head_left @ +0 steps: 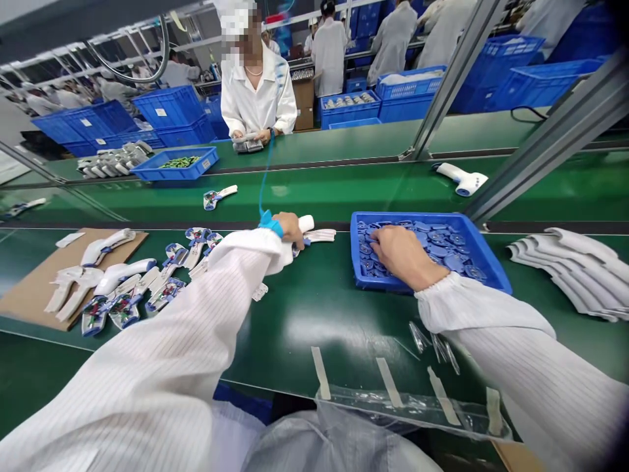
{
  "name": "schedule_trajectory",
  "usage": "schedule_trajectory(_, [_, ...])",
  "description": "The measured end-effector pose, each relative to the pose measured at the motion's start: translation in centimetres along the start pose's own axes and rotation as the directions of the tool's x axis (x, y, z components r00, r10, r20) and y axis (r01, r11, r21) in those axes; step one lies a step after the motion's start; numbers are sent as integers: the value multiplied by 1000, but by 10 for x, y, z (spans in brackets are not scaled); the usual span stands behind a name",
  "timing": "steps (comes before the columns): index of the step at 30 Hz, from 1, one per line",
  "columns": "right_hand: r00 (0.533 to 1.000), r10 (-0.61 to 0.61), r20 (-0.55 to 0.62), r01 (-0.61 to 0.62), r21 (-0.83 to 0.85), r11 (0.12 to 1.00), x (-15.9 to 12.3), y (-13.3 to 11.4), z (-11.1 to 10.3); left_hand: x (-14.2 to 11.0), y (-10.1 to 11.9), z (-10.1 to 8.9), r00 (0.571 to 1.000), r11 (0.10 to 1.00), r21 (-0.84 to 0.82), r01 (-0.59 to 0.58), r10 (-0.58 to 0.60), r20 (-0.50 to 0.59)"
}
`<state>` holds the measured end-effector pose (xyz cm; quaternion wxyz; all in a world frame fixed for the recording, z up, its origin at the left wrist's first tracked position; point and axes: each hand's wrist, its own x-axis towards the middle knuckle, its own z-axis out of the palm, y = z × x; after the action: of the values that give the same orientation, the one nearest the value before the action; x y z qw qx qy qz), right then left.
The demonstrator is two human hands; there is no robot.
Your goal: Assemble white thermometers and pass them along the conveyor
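My left hand point(291, 229) is closed around a white thermometer housing point(306, 224), with a blue wrist strap point(270, 225) just behind it. My right hand point(405, 257) lies open, fingers spread over blue discs point(442, 246) in a blue tray point(432, 217), gripping nothing I can see. Printed thermometer parts point(167, 292) lie left of my left hand on the green bench point(314, 334), beside a cardboard sheet point(29, 295). White shells point(570, 275) lie stacked right of the tray. Farther off, a white thermometer point(462, 180) lies on the next belt, and a co-worker point(258, 98) stands across from me.
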<state>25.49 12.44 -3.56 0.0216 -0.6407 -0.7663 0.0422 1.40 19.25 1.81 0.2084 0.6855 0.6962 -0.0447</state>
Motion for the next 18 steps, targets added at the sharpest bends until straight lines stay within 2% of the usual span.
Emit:
schedule_trajectory(3, [1000, -3, -17, 3, 31, 1000, -4, 1, -5, -33, -34, 2, 999, 999, -3, 40, -39, 16])
schedule_trajectory(5, [999, 6, -47, -3, 63, 998, -11, 2, -13, -62, -51, 10, 999, 988, -145, -52, 52, -8])
schedule_trajectory(7, [997, 15, -75, -3, 152, 988, -25, 3, -23, -95, -60, 25, 975, 877, -426, -221, 211, -72])
schedule_trajectory(9, [996, 33, -78, -2, 369, 929, -44, 0, -33, -126, -58, 45, 942, 710, -627, -321, 309, -133])
schedule_trajectory(11, [996, 76, -43, -29, 652, 757, -67, -6, -40, -153, -47, 66, 929, 639, -691, -337, 345, -134])
schedule_trajectory(13, [992, 122, 12, -76, 842, 534, -91, -16, -45, -172, -32, 83, 927, 636, -696, -334, 357, -119])
schedule_trajectory(15, [986, 148, 77, -127, 924, 362, -113, -28, -47, -184, -18, 94, 924, 644, -684, -342, 362, -122])
schedule_trajectory(18, [969, 185, 165, -199, 963, 181, -135, -46, -49, -191, -4, 101, 917, 665, -638, -389, 349, -195])
